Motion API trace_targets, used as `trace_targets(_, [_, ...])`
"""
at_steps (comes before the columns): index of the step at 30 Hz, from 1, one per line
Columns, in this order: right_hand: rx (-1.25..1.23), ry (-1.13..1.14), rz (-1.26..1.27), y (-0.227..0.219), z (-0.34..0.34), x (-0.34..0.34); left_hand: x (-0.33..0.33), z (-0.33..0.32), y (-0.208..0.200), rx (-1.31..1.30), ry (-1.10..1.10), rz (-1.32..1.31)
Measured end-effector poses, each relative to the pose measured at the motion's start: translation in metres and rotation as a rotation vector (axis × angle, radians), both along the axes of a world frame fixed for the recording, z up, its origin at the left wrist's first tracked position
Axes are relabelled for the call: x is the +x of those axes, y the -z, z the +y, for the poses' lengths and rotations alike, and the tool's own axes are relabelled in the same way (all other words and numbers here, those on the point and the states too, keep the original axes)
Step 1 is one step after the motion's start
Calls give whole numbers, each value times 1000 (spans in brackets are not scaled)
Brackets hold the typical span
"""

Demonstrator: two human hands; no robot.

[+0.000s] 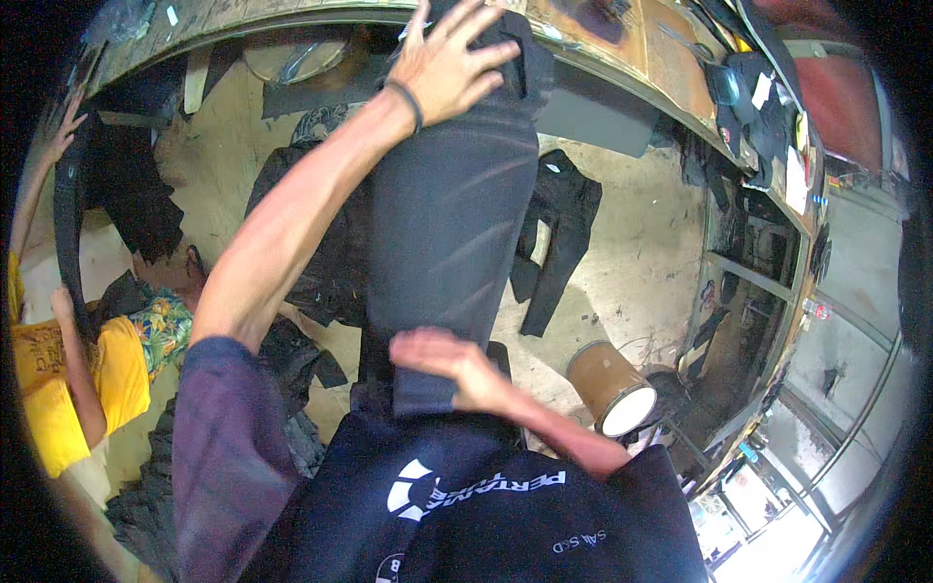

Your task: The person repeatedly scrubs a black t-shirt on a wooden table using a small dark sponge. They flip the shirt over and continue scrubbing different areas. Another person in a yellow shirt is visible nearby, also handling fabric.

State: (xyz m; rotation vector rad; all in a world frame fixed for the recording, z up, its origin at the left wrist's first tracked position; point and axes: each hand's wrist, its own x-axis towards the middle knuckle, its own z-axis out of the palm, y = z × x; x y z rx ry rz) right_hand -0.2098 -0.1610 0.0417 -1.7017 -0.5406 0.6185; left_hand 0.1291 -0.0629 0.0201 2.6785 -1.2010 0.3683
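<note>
A long dark grey garment piece (452, 219), shaped like a trouser leg, stretches away from my body and narrows toward me. At its far end my left hand (452, 68) lies with fingers spread wide, pressed on the cloth, a dark band round the wrist. My right hand (437, 360) rests flat across the near end, its fingers outstretched and somewhat blurred. A few slanting creases cross the cloth's right side. Whatever supports the cloth is mostly hidden under it.
Black trousers (559, 228) lie on the floor, right of the cloth. A brown drum (607, 384) with a pale top stands nearby. Dark garments are heaped at left, by a person in a yellow shirt (78, 389). A wooden worktop (671, 39) runs along the far side.
</note>
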Motion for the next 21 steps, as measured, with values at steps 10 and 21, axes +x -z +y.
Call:
trace_targets(10, [98, -89, 207, 9, 21, -60, -20, 31, 21, 66, 202, 257])
trace_targets(21, [-124, 90, -287, 6, 26, 76, -28, 32, 32, 83, 151, 165])
